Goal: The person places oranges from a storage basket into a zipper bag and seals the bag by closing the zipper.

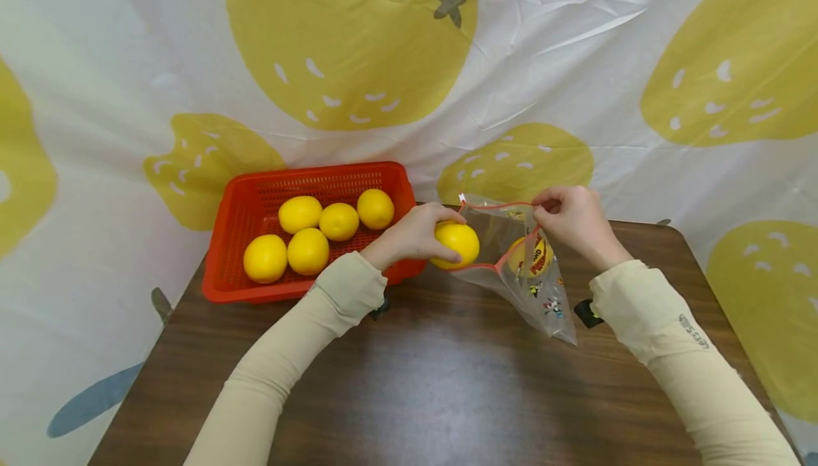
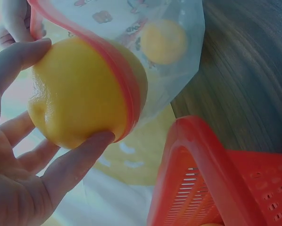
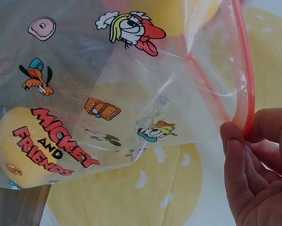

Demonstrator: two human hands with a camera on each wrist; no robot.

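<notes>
My left hand (image 1: pixel 415 234) grips a plump yellow lemon (image 1: pixel 459 243) at the mouth of a clear zip bag (image 1: pixel 543 306). In the left wrist view the bag's red zip edge (image 2: pixel 118 68) crosses over the held lemon (image 2: pixel 75 94), its far side inside the opening. Thumb and fingers of my right hand (image 1: pixel 571 221) pinch a corner of the red edge, and the mouth gapes between both hands. Another lemon (image 3: pixel 18 136) lies low inside the bag, partly behind the printed red "Mickey and Friends" lettering (image 3: pixel 56 143). Cartoon figures cover the plastic.
A red plastic basket (image 1: pixel 217 260) with slotted walls stands at the back left, close beside my left wrist. Several lemons (image 1: pixel 308 251) lie in it. Under everything is a dark wooden table (image 1: pixel 434 381); a white cloth with yellow fruit prints (image 1: pixel 549 61) hangs behind.
</notes>
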